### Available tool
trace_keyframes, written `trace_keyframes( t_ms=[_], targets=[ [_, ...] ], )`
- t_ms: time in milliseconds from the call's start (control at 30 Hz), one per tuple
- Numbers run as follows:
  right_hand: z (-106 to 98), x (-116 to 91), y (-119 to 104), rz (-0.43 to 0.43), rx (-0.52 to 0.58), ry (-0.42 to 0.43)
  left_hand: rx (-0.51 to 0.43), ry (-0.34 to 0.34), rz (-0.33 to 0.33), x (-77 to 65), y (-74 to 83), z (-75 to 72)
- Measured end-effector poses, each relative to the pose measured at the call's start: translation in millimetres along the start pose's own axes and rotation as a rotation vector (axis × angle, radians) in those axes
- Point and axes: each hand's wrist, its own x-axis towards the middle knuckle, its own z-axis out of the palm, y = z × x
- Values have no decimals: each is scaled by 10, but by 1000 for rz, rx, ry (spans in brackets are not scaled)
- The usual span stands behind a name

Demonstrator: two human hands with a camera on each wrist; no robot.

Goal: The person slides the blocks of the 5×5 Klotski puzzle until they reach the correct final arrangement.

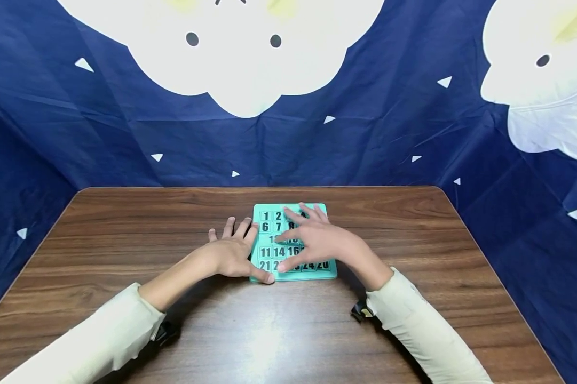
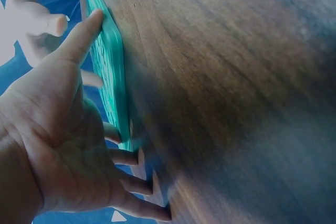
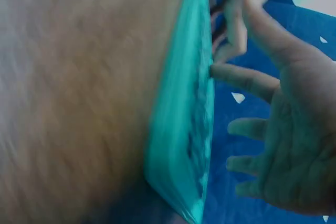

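Note:
A turquoise sliding number puzzle (image 1: 307, 276) lies flat on the table, with black numbers on its tiles. At its left side is my left hand (image 1: 231, 256), fingers spread; its thumb rests on the near left corner, and the left wrist view shows other fingertips (image 2: 169, 214) down on the wood. My right hand (image 1: 322, 239) hovers over the puzzle's right half and hides several numbers. In the right wrist view its index finger (image 3: 244, 78) reaches the tile face, while the remaining fingers stay spread in the air.
The brown wooden table (image 1: 125, 240) extends on both sides of the puzzle. Behind it hangs a dark blue cloth (image 1: 288, 149) printed with white clouds and small triangles. Light sleeves cover both forearms, with a small black device (image 1: 360, 311) under the right wrist.

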Motion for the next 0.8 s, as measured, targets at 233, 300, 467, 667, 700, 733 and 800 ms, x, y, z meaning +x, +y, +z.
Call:
trace_keyframes(
  t_ms=[233, 300, 467, 667, 700, 733, 800],
  targets=[
    [8, -50, 59, 12, 0, 42, 5, 1, -4, 10, -4, 14],
    [-5, -96, 98, 50, -17, 68, 0, 2, -3, 22, -6, 16],
    [42, -102, 144, 13, 17, 19, 3, -5, -9, 39, 7, 18],
    [16, -198, 211, -21, 63, 56, -5, 0, -9, 25, -1, 24],
    [1, -220, 229, -14, 64, 56, -10, 2, -9, 22, -1, 22],
    [-13, -237, 243, -3, 61, 53, -14, 2, -11, 17, -1, 20],
    [-30, -264, 272, 25, 47, 50, -16, 4, -11, 23, 14, 17]
  ],
)
